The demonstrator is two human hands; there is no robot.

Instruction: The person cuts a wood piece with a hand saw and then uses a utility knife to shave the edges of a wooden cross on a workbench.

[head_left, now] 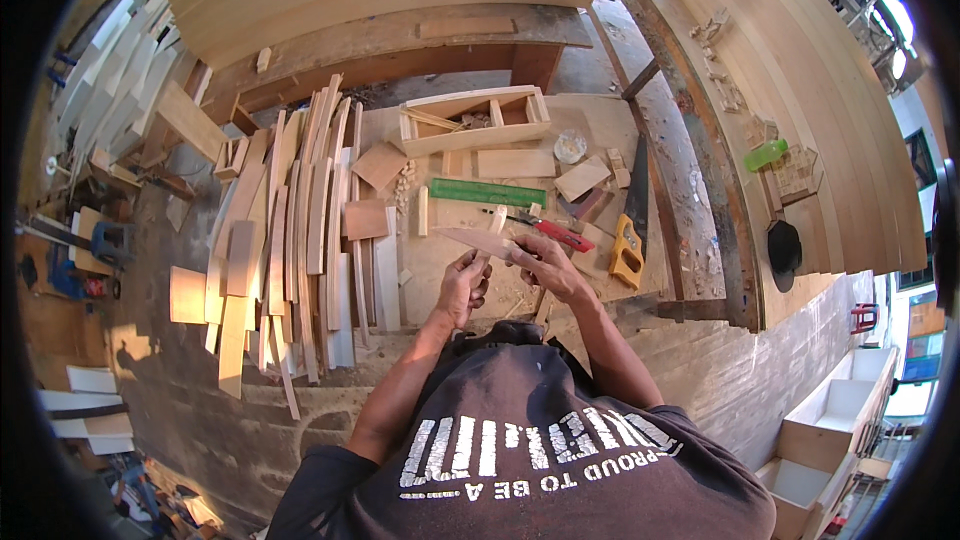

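Above the counter's (600, 120) near part, a tapered wooden piece (470, 238) points left, long axis left to right, its right end pinched by the right hand (548, 268), while the left hand (463, 288) curls just nearer, fingers bent, its hold indiscernible.

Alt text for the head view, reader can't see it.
A person's right hand holds a thin, pointed light-brown wooden piece, left hand close beside it. Beyond lie a green rectangular strip and a yellow-handled handsaw; long pale wooden strips are piled to the left.
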